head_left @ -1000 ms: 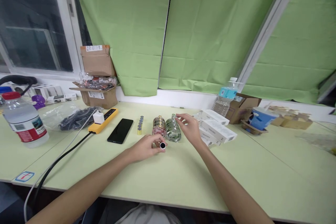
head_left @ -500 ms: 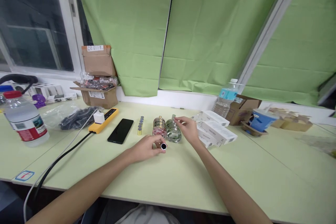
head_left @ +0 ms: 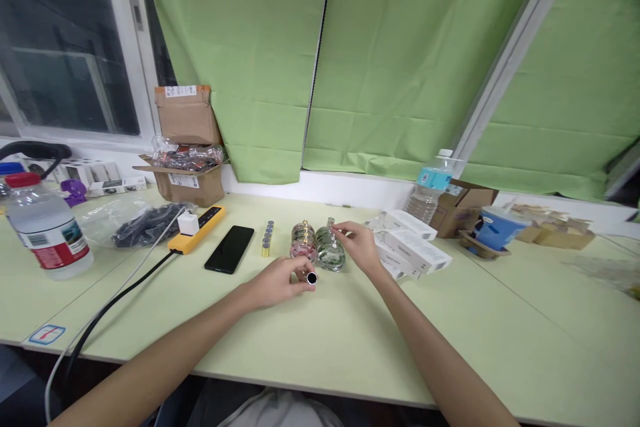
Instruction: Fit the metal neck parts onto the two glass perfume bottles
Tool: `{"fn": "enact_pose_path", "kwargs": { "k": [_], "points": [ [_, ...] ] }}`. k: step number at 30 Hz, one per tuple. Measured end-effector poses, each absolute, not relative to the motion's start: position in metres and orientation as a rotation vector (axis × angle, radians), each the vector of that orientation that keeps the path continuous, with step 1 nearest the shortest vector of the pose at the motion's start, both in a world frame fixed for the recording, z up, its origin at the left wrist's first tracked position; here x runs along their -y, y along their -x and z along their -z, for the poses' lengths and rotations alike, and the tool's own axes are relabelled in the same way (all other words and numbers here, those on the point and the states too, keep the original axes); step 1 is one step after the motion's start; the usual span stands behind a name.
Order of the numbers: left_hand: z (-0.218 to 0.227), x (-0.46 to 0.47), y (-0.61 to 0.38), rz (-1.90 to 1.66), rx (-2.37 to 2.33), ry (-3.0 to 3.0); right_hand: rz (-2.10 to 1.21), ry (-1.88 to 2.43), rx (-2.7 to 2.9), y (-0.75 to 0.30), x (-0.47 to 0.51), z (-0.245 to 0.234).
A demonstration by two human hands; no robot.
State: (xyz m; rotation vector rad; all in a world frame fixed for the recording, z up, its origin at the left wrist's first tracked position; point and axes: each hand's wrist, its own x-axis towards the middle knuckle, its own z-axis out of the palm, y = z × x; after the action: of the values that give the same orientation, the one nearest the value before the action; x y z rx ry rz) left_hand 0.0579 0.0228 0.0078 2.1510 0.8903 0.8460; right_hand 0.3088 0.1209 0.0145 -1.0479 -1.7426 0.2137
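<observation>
My left hand [head_left: 281,281] is closed round a small cylindrical cap [head_left: 312,278], its dark round end with a pale rim facing me. Just behind it stands a row of pink glass bottles [head_left: 303,247] with gold necks. Beside them on the right is a row of green-tinted glass bottles [head_left: 331,257] with silvery necks. The pinched fingers of my right hand [head_left: 354,243] are at the neck of a bottle in the green row; their tips are partly hidden. Several short gold cylinders with grey tops [head_left: 267,240] stand in a line to the left.
A black phone [head_left: 230,249] and a yellow power strip [head_left: 197,230] lie left, with cables running off the front edge. White boxes [head_left: 413,253] are stacked right, near a water bottle [head_left: 430,190] and blue cup [head_left: 497,228]. A large red-capped bottle [head_left: 47,230] stands far left.
</observation>
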Motion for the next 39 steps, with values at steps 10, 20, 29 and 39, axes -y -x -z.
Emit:
{"fn": "enact_pose_path", "kwargs": {
  "k": [10, 20, 29, 39],
  "points": [
    [-0.01, -0.022, -0.057, -0.848, -0.876, -2.144, -0.24, 1.043, 1.81, -0.312, -0.121, -0.018],
    [-0.009, -0.022, -0.058, -0.845, -0.891, -2.139, -0.069, 0.977, 1.98, -0.312, -0.116, -0.028],
    [-0.01, -0.021, -0.059, -0.861, -0.9, -2.147, -0.199, 1.026, 1.827, -0.31, -0.12, -0.019],
    [-0.012, -0.021, -0.059, -0.833, -0.911, -2.161, -0.136, 1.05, 1.87, -0.307, -0.117, -0.024]
  ]
}}
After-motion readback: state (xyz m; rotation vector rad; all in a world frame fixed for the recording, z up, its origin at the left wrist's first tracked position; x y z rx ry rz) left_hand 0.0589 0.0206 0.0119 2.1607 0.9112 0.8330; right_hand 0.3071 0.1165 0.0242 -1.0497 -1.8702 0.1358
